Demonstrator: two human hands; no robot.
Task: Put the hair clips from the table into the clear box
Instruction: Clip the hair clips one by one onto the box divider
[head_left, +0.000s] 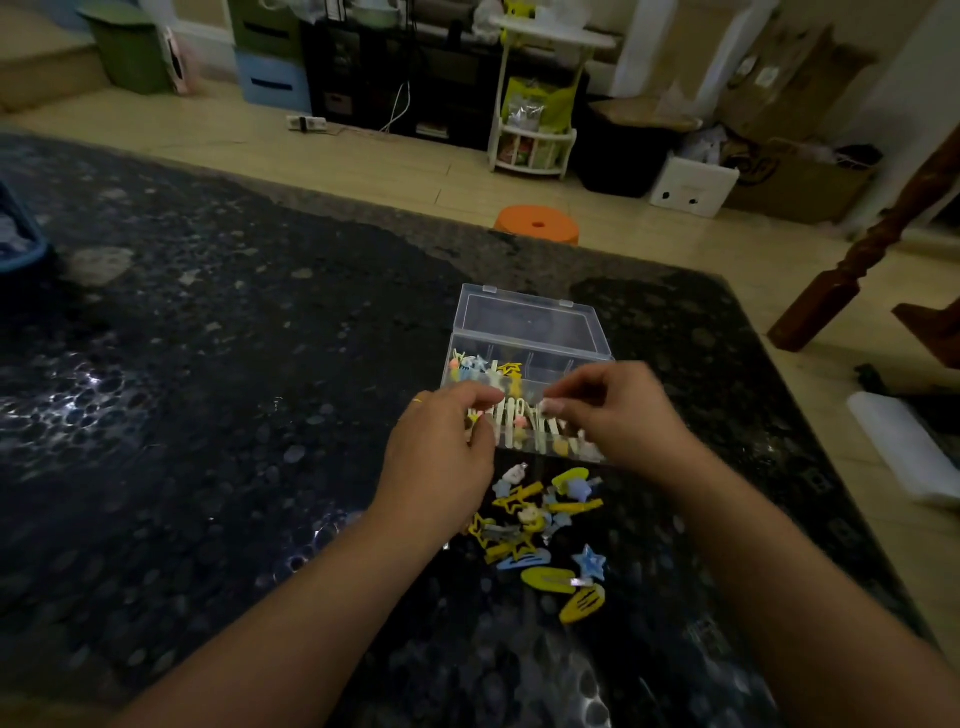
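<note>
A clear box (530, 332) with its lid raised stands on the dark table (208, 364), holding several yellow, blue and pale hair clips in its divided compartments. Both hands hover over its near half. My left hand (441, 447) has its fingers pinched together over the box's left side; a small pale clip seems to sit at its fingertips. My right hand (618, 410) is pinched over the right side, and what it holds is too blurred to make out. A heap of yellow and blue hair clips (540, 525) lies on the table just in front of the box.
An orange stool (537, 224) stands beyond the table's far edge. A blue container (21, 244) sits at the table's left edge. A wooden chair leg (857, 260) and a white roll (904, 447) are to the right. Shelves and boxes line the far wall.
</note>
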